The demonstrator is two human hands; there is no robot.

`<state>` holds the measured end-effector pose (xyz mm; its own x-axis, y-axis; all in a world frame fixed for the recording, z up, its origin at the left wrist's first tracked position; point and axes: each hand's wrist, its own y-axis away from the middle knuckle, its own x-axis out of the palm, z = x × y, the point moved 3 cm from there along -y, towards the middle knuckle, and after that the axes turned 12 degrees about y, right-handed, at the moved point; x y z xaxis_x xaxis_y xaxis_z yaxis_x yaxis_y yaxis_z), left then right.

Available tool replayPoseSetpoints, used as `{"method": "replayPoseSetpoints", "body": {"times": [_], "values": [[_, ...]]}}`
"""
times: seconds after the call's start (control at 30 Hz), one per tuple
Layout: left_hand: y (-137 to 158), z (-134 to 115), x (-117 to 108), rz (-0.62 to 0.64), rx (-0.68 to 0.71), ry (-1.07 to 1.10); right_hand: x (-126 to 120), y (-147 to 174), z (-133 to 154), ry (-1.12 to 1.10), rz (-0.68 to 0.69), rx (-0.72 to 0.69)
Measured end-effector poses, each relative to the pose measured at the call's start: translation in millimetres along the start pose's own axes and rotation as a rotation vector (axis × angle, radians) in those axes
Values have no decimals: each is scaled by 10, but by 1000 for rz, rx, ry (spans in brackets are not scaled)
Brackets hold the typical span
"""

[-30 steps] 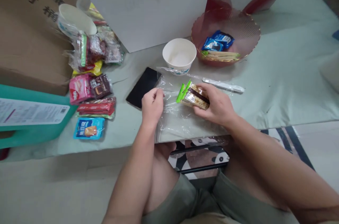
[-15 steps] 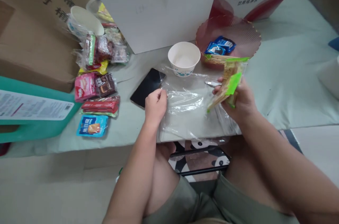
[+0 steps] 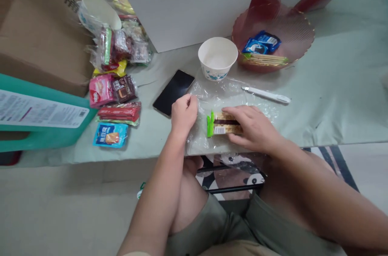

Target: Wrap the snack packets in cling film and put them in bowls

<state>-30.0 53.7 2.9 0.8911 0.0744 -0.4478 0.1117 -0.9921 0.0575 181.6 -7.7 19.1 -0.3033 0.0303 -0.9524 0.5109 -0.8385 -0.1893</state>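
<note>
My left hand (image 3: pixel 184 114) is closed, pinching the left edge of a clear plastic bag (image 3: pixel 203 143) spread on the table. My right hand (image 3: pixel 254 127) grips a cracker packet (image 3: pixel 226 122) with bright green ends, low over the bag; its fingers and thumb lie along the packet's two long sides and hide its right end. A white craft knife (image 3: pixel 266 95) rests behind my right hand. Just left of my left hand lies a dark phone (image 3: pixel 173 93). Behind the bag stands a white paper bowl (image 3: pixel 217 56) with a blue pattern.
A pink scalloped bowl (image 3: pixel 298 32) holds blue packets (image 3: pixel 262 43) and a cracker packet (image 3: pixel 266 59). Snack packets (image 3: pixel 117 91) line the left, beside a green jug (image 3: pixel 60 143) and a brown carton (image 3: pixel 39 42). White boxes (image 3: pixel 188 1) stand at the back.
My right hand has moved left and down with the cracker packet, turning it flat over the bag. The craft knife now lies on the table, out of my hand. My left hand stays closed.
</note>
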Motion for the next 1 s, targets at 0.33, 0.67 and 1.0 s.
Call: {"method": "replayPoseSetpoints", "body": {"times": [0.33,0.67,1.0], "values": [[-26,1,2,3,-7,10,47,-15,-197,-199,188,51],[-24,34,-27,1,-33,49,-165,72,-543,-713,-140,340],[-54,-12,-24,18,-67,18,-1072,-875,-1544,-226,-163,380]]}}
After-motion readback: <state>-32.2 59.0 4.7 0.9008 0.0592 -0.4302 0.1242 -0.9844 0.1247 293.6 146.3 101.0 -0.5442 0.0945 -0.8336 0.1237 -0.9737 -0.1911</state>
